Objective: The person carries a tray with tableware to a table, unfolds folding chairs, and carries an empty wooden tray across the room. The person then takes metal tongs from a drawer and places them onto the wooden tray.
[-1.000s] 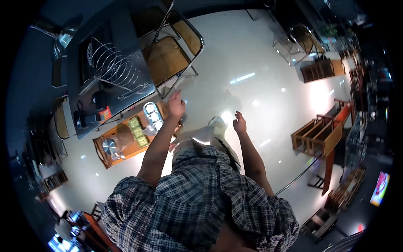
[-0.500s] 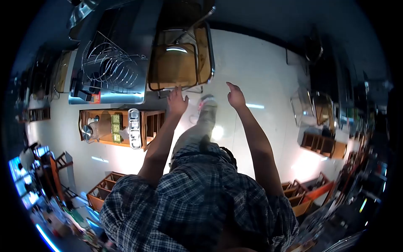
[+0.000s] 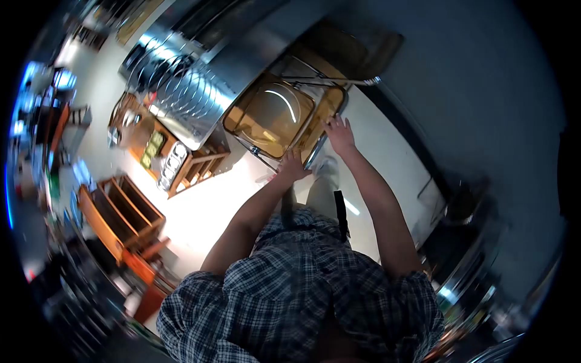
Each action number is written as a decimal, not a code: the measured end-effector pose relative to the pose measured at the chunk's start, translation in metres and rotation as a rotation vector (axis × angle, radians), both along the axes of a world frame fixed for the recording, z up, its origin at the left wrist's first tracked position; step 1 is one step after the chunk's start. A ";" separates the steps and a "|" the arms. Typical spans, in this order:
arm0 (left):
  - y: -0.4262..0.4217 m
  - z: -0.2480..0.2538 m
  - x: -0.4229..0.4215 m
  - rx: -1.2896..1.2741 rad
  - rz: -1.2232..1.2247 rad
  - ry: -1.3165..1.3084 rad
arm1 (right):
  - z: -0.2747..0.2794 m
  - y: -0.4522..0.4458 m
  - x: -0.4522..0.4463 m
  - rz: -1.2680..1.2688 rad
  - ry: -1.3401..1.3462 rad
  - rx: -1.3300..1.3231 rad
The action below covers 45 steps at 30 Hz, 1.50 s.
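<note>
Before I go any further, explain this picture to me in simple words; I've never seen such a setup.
There is no machine here: a camera worn on a person's head looks down past a checked shirt. The left hand and right hand are bare, both at a metal-framed brown chair. Whether they grip it is hard to tell. On the table sits a coiled wire rack; a divided metal tray rests on the wooden unit beside it.

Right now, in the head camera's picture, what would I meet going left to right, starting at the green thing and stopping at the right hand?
Green thing → silver tray → left hand → right hand.
</note>
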<state>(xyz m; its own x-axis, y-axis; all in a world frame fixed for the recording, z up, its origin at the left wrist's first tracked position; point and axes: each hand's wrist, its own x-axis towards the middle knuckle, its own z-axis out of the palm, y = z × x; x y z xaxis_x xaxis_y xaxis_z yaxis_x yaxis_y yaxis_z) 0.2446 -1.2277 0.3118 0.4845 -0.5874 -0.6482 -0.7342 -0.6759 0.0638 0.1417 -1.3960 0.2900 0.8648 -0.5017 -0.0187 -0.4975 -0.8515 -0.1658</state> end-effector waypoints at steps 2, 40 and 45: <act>0.009 0.019 -0.026 -0.033 -0.044 0.023 | 0.022 -0.013 -0.027 0.000 0.176 -0.114; 0.194 -0.001 0.030 -0.143 -0.083 -0.287 | 0.011 0.177 -0.136 -0.190 -0.041 0.180; 0.152 0.016 -0.045 -0.637 -0.315 -0.196 | 0.042 0.134 -0.211 -0.490 0.098 -0.152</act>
<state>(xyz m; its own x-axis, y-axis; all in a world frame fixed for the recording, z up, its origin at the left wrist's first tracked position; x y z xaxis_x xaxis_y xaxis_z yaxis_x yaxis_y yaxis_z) 0.2001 -1.0756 0.3280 0.3021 -0.9517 -0.0538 -0.9259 -0.3064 0.2211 -0.0692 -1.2621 0.3319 0.5253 -0.8508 0.0168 -0.8509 -0.5252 0.0090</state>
